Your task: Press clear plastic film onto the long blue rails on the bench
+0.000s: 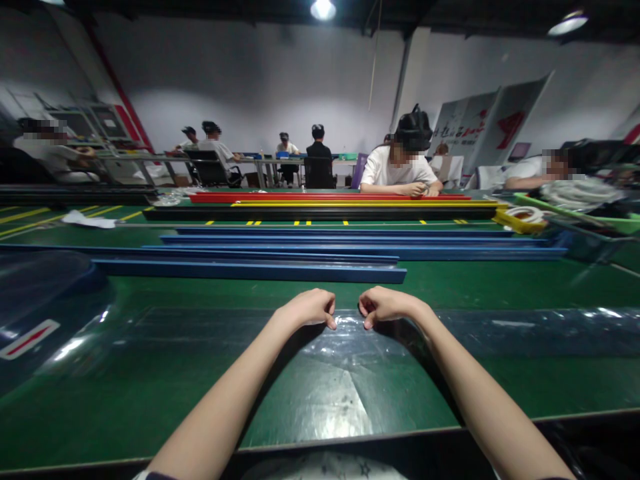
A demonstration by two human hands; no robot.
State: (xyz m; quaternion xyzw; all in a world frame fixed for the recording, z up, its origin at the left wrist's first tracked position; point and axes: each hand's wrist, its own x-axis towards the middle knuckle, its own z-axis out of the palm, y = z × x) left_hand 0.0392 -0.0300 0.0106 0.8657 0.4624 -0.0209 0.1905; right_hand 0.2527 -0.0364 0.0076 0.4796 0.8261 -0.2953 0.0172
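Note:
A long strip of clear plastic film lies across the green table, wrinkled and shiny between my hands. My left hand is at the film's upper edge, fingers curled and thumb pointing down. Facing it a short way to the right, my right hand has its fingers curled in too, with the thumb near the index finger. Both hands are closed at the film; whether its thin edge is between the fingertips is too small to tell.
Blue channel strips lie just beyond my hands, with black, yellow and red strips farther back. A dark blue glossy object stands at left. Across the table sits a person. A yellow tray is at right.

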